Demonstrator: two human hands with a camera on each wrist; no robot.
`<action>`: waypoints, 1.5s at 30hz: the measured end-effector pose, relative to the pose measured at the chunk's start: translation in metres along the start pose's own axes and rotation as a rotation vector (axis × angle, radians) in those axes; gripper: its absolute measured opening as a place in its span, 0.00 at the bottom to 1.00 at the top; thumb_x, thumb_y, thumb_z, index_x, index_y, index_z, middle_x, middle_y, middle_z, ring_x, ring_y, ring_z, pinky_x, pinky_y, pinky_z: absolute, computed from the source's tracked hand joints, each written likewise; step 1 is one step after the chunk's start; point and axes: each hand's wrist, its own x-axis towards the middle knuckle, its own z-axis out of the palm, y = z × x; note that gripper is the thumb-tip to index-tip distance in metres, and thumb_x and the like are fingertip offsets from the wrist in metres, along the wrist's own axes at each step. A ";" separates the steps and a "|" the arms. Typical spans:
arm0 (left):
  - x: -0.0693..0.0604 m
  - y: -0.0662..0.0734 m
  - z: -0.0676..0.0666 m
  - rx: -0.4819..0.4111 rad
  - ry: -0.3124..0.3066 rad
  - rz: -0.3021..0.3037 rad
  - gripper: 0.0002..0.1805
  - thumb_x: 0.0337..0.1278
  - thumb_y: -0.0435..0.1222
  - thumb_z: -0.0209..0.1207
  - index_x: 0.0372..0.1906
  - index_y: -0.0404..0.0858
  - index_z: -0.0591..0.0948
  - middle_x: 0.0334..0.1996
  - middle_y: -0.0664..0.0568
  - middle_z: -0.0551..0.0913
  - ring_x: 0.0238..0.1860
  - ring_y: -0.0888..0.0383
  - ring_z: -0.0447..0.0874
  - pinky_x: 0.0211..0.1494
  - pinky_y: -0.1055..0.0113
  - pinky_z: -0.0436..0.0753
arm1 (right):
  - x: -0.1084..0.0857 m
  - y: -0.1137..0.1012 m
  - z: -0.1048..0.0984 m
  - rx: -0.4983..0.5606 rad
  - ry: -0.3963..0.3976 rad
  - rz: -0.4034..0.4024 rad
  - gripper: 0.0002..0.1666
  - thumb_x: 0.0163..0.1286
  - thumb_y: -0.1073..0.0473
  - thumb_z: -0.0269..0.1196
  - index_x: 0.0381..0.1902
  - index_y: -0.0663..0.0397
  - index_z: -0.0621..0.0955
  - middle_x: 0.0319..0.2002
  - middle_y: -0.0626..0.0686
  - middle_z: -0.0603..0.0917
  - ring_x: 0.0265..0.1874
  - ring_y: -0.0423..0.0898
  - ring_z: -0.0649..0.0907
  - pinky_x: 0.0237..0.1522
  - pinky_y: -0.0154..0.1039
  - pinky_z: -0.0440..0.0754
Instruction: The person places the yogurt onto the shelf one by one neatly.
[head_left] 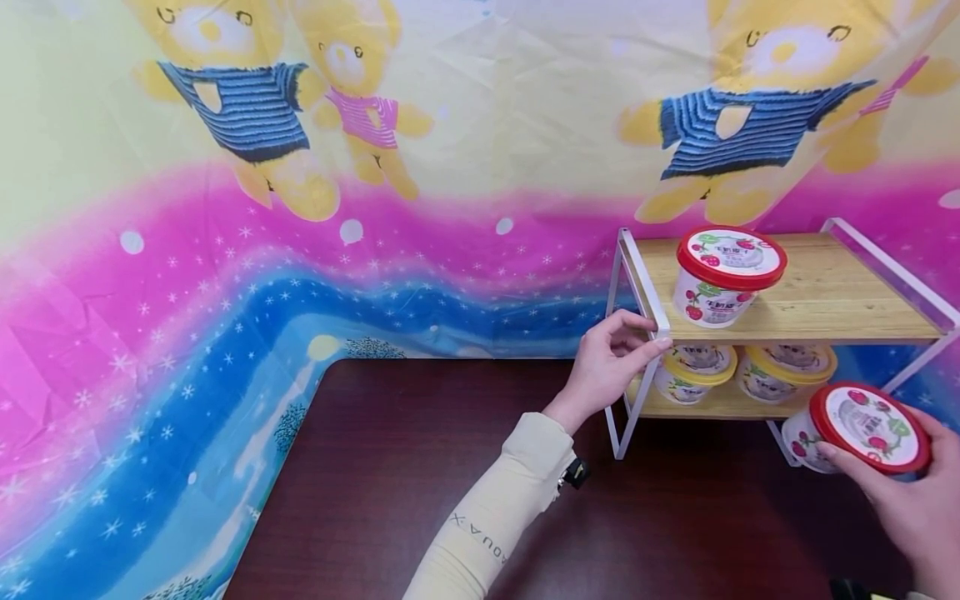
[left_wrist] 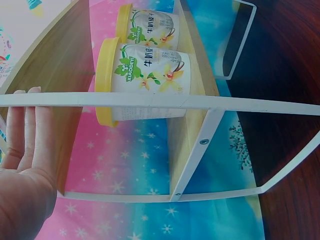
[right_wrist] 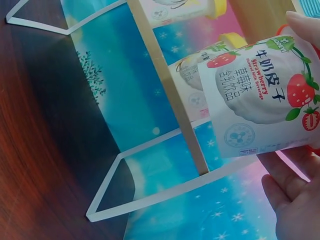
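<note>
My left hand (head_left: 606, 362) holds the front left corner of a two-tier shelf (head_left: 840, 287) with white metal frame and wooden boards. In the left wrist view, its fingers (left_wrist: 30, 135) reach behind the white bar. My right hand (head_left: 911, 500) grips a red-lidded strawberry milk cup (head_left: 870, 429), tilted, in front of the shelf's lower right side. The right wrist view shows the white cup's strawberry label. Another red-lidded cup (head_left: 723, 275) stands on the top board at the left. Two yellow-lidded cups (head_left: 693, 372) (head_left: 787, 372) stand side by side on the lower board.
The shelf stands on a dark reddish-brown table (head_left: 420, 475), near its back edge. Behind the table hangs a colourful cloth (head_left: 465, 250) printed with bears and snowflakes. White frame legs (right_wrist: 107, 192) reach down to the table.
</note>
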 end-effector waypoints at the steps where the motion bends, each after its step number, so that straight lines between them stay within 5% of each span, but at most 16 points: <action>1: 0.000 0.000 0.000 0.001 0.000 0.000 0.11 0.66 0.36 0.67 0.50 0.41 0.81 0.32 0.59 0.84 0.32 0.62 0.84 0.36 0.67 0.85 | 0.000 -0.001 0.000 0.006 0.001 -0.001 0.57 0.52 0.71 0.76 0.76 0.40 0.64 0.59 0.34 0.69 0.58 0.32 0.69 0.64 0.24 0.61; 17: -0.002 -0.001 0.001 0.005 0.001 -0.005 0.11 0.66 0.36 0.67 0.50 0.41 0.81 0.33 0.60 0.85 0.33 0.66 0.83 0.37 0.68 0.85 | -0.005 -0.016 -0.001 0.043 0.013 0.005 0.55 0.55 0.75 0.73 0.76 0.38 0.65 0.58 0.33 0.69 0.58 0.32 0.69 0.64 0.24 0.63; 24: -0.002 -0.001 0.001 0.008 -0.005 -0.017 0.11 0.66 0.36 0.67 0.50 0.41 0.81 0.34 0.58 0.85 0.33 0.66 0.83 0.38 0.68 0.85 | -0.002 -0.022 -0.001 0.106 0.000 -0.070 0.56 0.52 0.82 0.71 0.75 0.43 0.66 0.59 0.37 0.72 0.57 0.34 0.71 0.55 0.17 0.67; 45: -0.002 -0.003 0.001 0.008 0.001 0.005 0.11 0.66 0.36 0.67 0.50 0.41 0.81 0.34 0.59 0.85 0.33 0.66 0.84 0.37 0.67 0.85 | 0.007 -0.036 -0.001 0.165 0.028 -0.270 0.56 0.47 0.85 0.69 0.74 0.50 0.69 0.58 0.36 0.73 0.54 0.34 0.73 0.53 0.18 0.69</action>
